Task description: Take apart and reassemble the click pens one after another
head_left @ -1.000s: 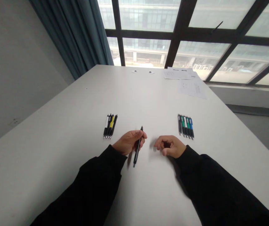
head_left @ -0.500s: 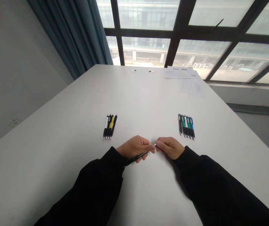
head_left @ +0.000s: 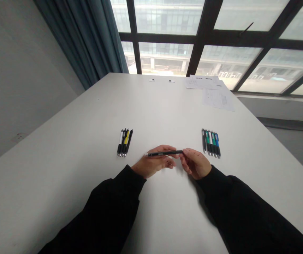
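A slim black pen (head_left: 163,153) with a silver end lies nearly level in front of me. My right hand (head_left: 197,163) is closed, pinching the pen's right end between thumb and fingers. Beneath and behind the pen is my left hand (head_left: 151,165), its fingers and thumb apart; the pen crosses over it, with the silver end near the base of the thumb. Whether the pen rests on that hand I cannot tell. To the left lies a row of several black, white and yellow pens (head_left: 125,143). On the right is another row of grey, green, white and blue pens (head_left: 211,143).
The white table (head_left: 156,109) reaches to the window. Sheets of paper (head_left: 203,82) lie at its far right, and two small white round pieces (head_left: 171,81) sit by the far edge. A blue curtain (head_left: 88,38) hangs at the back left.
The pen has swung from a slant toward my left sleeve to nearly level. My left fingers have loosened and spread, while my right hand now grips the pen's right end.
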Tool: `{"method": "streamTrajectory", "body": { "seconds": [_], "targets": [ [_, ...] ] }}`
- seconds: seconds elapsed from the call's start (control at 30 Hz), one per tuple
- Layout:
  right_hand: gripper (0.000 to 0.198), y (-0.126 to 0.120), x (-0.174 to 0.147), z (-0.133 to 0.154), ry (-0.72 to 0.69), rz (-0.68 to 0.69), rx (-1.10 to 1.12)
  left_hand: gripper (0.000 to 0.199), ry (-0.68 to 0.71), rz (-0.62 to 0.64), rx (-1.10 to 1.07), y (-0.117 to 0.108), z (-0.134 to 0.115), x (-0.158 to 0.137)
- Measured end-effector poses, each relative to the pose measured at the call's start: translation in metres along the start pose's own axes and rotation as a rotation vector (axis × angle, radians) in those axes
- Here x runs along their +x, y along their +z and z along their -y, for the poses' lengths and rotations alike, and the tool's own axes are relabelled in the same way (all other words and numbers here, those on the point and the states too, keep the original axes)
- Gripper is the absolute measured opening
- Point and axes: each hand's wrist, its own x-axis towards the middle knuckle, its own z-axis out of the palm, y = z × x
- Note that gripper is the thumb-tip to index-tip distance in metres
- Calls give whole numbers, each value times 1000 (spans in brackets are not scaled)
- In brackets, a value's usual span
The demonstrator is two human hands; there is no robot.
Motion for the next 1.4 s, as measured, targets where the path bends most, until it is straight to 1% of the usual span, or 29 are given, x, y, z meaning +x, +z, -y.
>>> {"method": "streamTrajectory", "body": {
  "seconds": [0.03, 0.1, 0.17, 0.23, 0.3, 0.4, 0.53, 0.6, 0.7, 0.87, 0.97, 1.03, 1.07, 1.17, 1.2, 1.3, 1.4],
  "targets": [
    [45, 1, 0, -1, -4, -14, 30, 43, 45, -18, 6, 0, 0, 0],
    [45, 2, -1, -4, -9, -12, 20, 42, 96, -53, 119, 1, 0, -1],
    [44, 2, -3, -7, -12, 26, -55, 32, 103, -79, 244, 4, -1, -1],
    [46, 2, -4, -9, -18, 69, -139, 27, 99, -91, 307, 7, -2, -1],
    [51, 2, -6, -10, -15, 89, -203, 29, 99, -105, 330, 10, -3, -1],
    [56, 3, -7, -8, 1, 80, -281, 29, 100, -142, 420, 11, -2, -3],
    [53, 2, -7, -7, -14, 67, -344, 28, 133, -192, 567, 10, 1, -7],
    [47, 0, -6, -9, -37, 72, -341, 28, 143, -179, 557, 8, 2, -7],
    [38, -1, -6, -10, -66, 93, -304, 31, 127, -171, 459, 7, 3, -6],
    [43, 3, -6, -9, -87, 102, -237, 32, 96, -153, 367, 5, 1, -3],
    [44, 4, -7, -9, -74, 95, -266, 30, 88, -155, 367, 4, 0, -4],
    [40, 5, -7, -9, -82, 90, -264, 30, 82, -159, 375, 4, -1, -4],
    [39, 6, -7, -9, -94, 84, -247, 30, 78, -158, 375, 4, -1, -4],
    [45, 6, -6, -7, -116, 73, -180, 30, 78, -153, 366, 3, 0, -4],
    [44, 7, -6, -7, -110, 76, -175, 29, 81, -155, 364, 2, 0, -4],
    [44, 5, -6, -8, -91, 90, -207, 28, 89, -166, 356, 0, 1, -3],
    [40, 3, -5, -11, -119, 79, -218, 28, 93, -161, 342, 0, 0, -3]
  ]
}}
